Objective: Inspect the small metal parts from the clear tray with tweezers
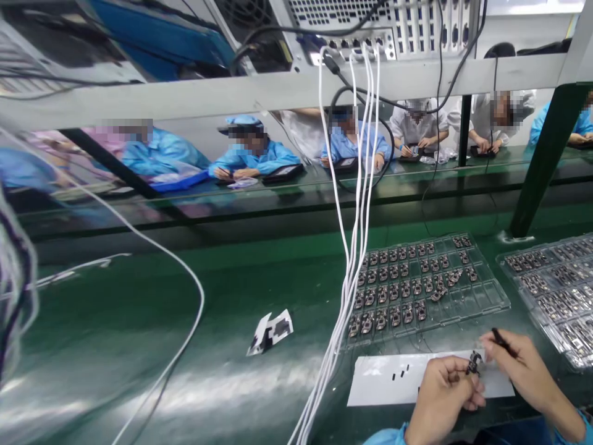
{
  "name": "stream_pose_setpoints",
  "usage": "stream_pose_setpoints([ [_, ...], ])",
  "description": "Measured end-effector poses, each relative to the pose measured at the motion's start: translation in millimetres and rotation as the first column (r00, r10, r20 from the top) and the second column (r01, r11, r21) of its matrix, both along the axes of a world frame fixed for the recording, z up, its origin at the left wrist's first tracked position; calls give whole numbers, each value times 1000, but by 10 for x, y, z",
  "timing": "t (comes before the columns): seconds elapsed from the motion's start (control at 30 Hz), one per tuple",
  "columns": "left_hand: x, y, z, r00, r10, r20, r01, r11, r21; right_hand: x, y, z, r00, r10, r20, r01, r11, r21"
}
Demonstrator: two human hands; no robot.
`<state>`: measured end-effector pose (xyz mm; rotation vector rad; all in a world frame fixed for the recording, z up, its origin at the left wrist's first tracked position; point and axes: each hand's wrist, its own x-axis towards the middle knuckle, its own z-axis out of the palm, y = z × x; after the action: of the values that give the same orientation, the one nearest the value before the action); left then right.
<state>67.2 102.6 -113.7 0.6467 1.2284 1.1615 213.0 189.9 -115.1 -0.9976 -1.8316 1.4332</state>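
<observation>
**A:** The fingers [459,371] of the left hand [440,398], seen from the head camera, are closed in a pinch on a small dark part [473,363]. They hold it just above the white sheet [384,378] at the near edge of the bench [185,321].

**B:** And the right hand [525,371]?

**A:** Its fingers are closed round a thin dark tool [503,341] that slants down toward the part. I cannot tell whether the tip touches it.

**B:** How would that part handle?

**A:** Very light and stiff, I'd judge, and probably delicate, like a tiny circuit piece. I'd grip it by its outer edges with gentle pressure, since something that small could slip or flick away.

**B:** What's around it?

**A:** A clear tray [491,303] of similar parts in rows lies just beyond the sheet, and a second tray [551,290] sits to the right. White cables [347,259] hang down to the left of the first tray. A few dark specks lie on the sheet, and a paper scrap [271,330] lies well to the left.
</observation>
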Motion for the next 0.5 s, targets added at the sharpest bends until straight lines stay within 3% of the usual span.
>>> stream_pose_setpoints([
  [0.1,-21,-35,4,999,-46,-18,47,997,53,-78,10,49,991,101,83,-102,995,4],
  [0.23,-24,-45,-82,999,18,-31,-16,997,76,-88,41,88,990,85,116,-86,996,0],
  [0.4,-138,-72,-159,965,254,-72,-234,949,213,-119,297,371,994,94,64,-93,996,-9],
  [0.5,-335,-205,-193,862,453,-226,-377,872,312,-198,648,653,997,-36,-61,35,999,-22],
])
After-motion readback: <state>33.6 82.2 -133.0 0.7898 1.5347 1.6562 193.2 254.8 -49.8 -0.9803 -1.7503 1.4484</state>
